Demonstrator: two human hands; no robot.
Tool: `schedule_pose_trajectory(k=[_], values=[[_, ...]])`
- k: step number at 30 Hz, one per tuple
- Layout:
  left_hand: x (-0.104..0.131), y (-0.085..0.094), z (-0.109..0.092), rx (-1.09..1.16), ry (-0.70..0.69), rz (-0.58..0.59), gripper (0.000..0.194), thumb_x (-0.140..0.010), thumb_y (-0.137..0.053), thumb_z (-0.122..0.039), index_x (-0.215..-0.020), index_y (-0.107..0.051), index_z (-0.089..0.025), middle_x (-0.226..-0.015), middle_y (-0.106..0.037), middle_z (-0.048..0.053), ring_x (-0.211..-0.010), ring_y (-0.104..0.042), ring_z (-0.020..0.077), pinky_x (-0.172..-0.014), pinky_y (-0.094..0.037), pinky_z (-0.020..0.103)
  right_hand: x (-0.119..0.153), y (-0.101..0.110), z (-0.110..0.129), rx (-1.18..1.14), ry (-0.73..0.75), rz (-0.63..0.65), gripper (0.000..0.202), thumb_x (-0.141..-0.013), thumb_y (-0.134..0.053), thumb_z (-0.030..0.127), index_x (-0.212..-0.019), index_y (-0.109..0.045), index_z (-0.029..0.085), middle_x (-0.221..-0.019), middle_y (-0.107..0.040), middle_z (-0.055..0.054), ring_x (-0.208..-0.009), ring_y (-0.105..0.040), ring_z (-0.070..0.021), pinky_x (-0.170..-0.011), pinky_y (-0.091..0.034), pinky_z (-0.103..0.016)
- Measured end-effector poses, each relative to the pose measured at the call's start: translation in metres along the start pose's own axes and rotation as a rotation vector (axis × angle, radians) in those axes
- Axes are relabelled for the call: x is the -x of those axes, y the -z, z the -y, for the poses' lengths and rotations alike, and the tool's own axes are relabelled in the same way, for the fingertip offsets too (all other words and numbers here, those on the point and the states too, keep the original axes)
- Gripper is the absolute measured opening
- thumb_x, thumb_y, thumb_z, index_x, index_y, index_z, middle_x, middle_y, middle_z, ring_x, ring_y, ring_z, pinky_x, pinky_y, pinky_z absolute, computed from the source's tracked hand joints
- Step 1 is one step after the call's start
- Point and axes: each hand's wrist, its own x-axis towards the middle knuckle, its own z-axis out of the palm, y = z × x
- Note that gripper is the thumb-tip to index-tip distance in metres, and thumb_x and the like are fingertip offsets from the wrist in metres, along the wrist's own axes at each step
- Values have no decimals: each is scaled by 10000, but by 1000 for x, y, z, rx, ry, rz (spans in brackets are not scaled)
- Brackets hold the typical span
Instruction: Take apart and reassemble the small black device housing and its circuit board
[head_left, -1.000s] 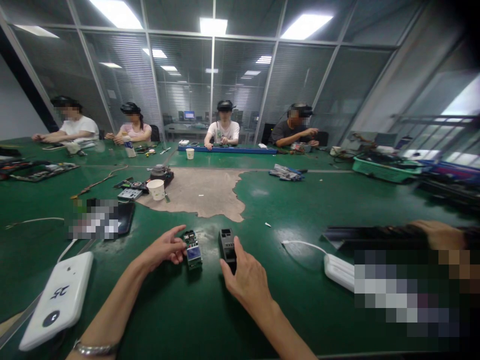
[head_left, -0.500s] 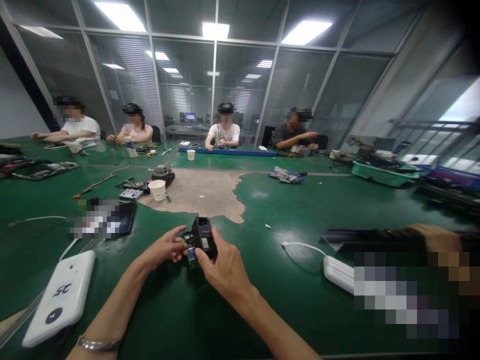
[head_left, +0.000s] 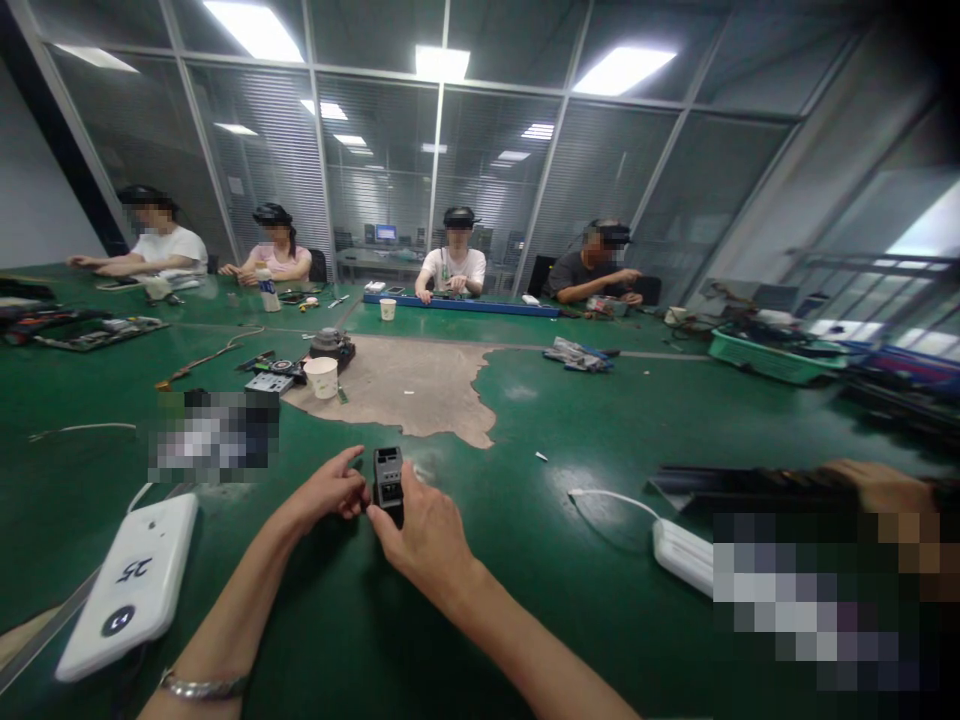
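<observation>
My right hand (head_left: 426,525) grips a small black electronic housing (head_left: 388,478) with dark socket openings on the side towards me. Its thumb lies along the lower left and its fingers along the right side. Close to the housing's left side is my left hand (head_left: 330,488), index finger stretched out and the other fingers bent. Whether those fingertips touch the housing I cannot tell. The housing is held just above the green table (head_left: 517,600), and my right hand covers part of it.
A white power bank (head_left: 139,570) lies at my left, another white device (head_left: 682,555) at my right. A co-worker's hand (head_left: 885,485) rests on a long black part (head_left: 750,488). Ahead stand a paper cup (head_left: 322,378) and loose electronic parts (head_left: 274,382). Several people sit across the table.
The housing has turned in my right hand, so its socketed side now faces me and the green circuit board seen before is hidden. My left index finger has straightened somewhat.
</observation>
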Motion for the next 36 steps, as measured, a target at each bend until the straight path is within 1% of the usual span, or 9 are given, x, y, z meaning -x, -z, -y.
schedule_pose_trajectory(k=[3, 7, 11, 15, 20, 25, 30, 33, 36], values=[[2, -1, -3, -25, 9, -5, 803, -755, -516, -207, -1446, -116, -118, -646, -613, 5, -459, -530, 95, -432, -364, 179, 3, -3, 0, 25, 3, 13, 626, -868, -465, 448, -1362, -302, 99, -1011, -626, -163, -886, -619, -271, -755, -452, -359], [3, -3, -6, -49, 13, -6, 772, -781, -530, -248, -1438, -149, -111, -638, -611, 9, -450, -533, 103, -428, -380, 192, 6, 0, 2, 56, 3, 29, 647, -860, -476, 453, -1364, -293, 92, -990, -620, -160, -881, -608, -274, -752, -447, -370], [0, -2, -2, -34, 10, -2, 774, -791, -571, -326, -1434, -184, -134, -654, -614, 14, -451, -543, 104, -439, -396, 200, 5, 3, 5, 88, 12, 70, 612, -847, -494, 451, -1322, -358, 89, -997, -611, -167, -897, -597, -275, -752, -447, -366], [-1, 0, 1, -31, 6, 15, 770, -798, -574, -347, -1430, -187, -137, -684, -626, 25, -468, -548, 105, -457, -417, 214, 5, 2, 5, 97, 6, 109, 601, -842, -499, 471, -1293, -387, 89, -970, -615, -166, -880, -600, -276, -731, -454, -372], [3, -2, -4, -35, 9, 25, 777, -797, -579, -346, -1429, -182, -129, -683, -622, 18, -495, -559, 111, -461, -421, 212, 5, -5, 1, 51, 31, 24, 683, -839, -479, 532, -1339, -325, 93, -1022, -605, -166, -899, -593, -285, -745, -461, -384], [4, -6, -6, -33, 11, 46, 787, -794, -591, -354, -1431, -184, -134, -657, -609, 1, -479, -554, 109, -459, -430, 217, 5, -15, -2, 60, -1, 17, 590, -864, -451, 467, -1306, -376, 84, -960, -622, -163, -828, -613, -280, -714, -466, -382], [2, -7, -6, -66, 9, 23, 788, -790, -597, -355, -1427, -193, -129, -626, -601, -11, -451, -551, 106, -442, -427, 208, 5, -22, -4, 26, 6, -33, 603, -854, -469, 429, -1325, -357, 70, -963, -633, -158, -822, -623, -273, -717, -480, -371], [2, -6, -6, -43, 10, 20, 781, -791, -594, -337, -1430, -191, -142, -631, -598, -16, -456, -555, 104, -445, -430, 205, 5, -18, -2, -15, 22, -68, 649, -850, -477, 417, -1356, -311, 47, -985, -639, -158, -833, -627, -268, -723, -488, -359], [3, -6, -7, -29, 11, 40, 761, -785, -596, -309, -1426, -213, -161, -621, -586, -26, -463, -555, 103, -449, -427, 202, 3, -6, 0, -49, 31, -117, 655, -856, -468, 424, -1369, -300, 53, -1014, -640, -154, -855, -629, -257, -741, -487, -343]])
